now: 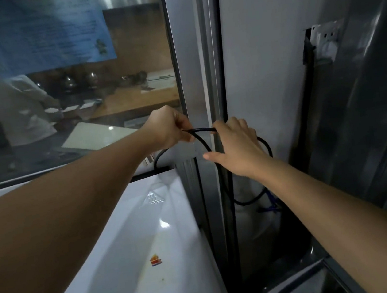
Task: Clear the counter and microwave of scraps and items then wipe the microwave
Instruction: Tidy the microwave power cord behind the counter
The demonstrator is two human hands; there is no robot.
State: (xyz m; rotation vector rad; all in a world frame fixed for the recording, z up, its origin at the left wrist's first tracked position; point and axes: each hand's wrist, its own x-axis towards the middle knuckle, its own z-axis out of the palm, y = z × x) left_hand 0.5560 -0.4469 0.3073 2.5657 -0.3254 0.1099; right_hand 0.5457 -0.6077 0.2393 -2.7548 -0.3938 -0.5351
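Window point(70, 93) at left carries a blue notice point(34, 32). Below it sits the microwave point(137, 252), white top bearing a small sticker point(155, 260) and specks. Left hand point(168, 127), fingers pinched on the black power cord point(203, 142) above the microwave's rear corner. Right hand point(237, 148) lies over the cord's loop, fingers mostly extended; grip underneath cannot be confirmed. Cord trails down the gap beside the metal frame point(210, 58). Assessment: cord being gathered clear ahead of wiping. Next move calls for stowing the loop, then fetching a cloth.

Both hands, left hand point(169, 127) and right hand point(236, 149), hold a black cable point(203, 142) above the white microwave point(148, 226).
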